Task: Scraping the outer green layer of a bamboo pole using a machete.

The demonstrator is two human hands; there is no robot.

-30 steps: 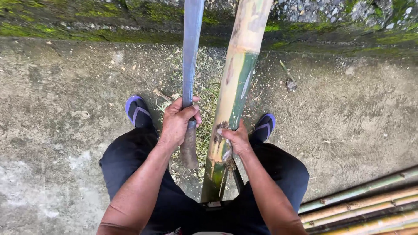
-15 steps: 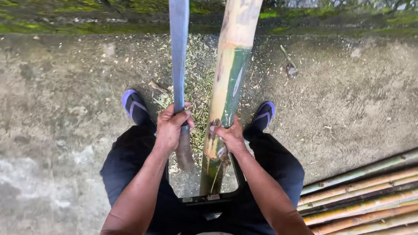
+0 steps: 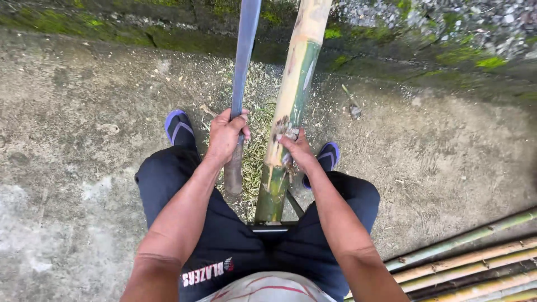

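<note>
Bamboo pole [image 3: 291, 106] stood upright between the knees. Right hand [image 3: 296, 150] gripped it mid-shaft; left hand [image 3: 226, 137] clenched a long blade [image 3: 244, 50] just beside it. Bare concrete floor [image 3: 84, 112] lay open on the left, stacked bamboo poles [image 3: 475, 263] on the right.

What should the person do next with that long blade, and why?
Probably bring the long blade down along the bamboo pole. The left hand has it raised beside the pole, the right hand steadies the pole at a scraped patch, and shavings lie on the ground.
</note>
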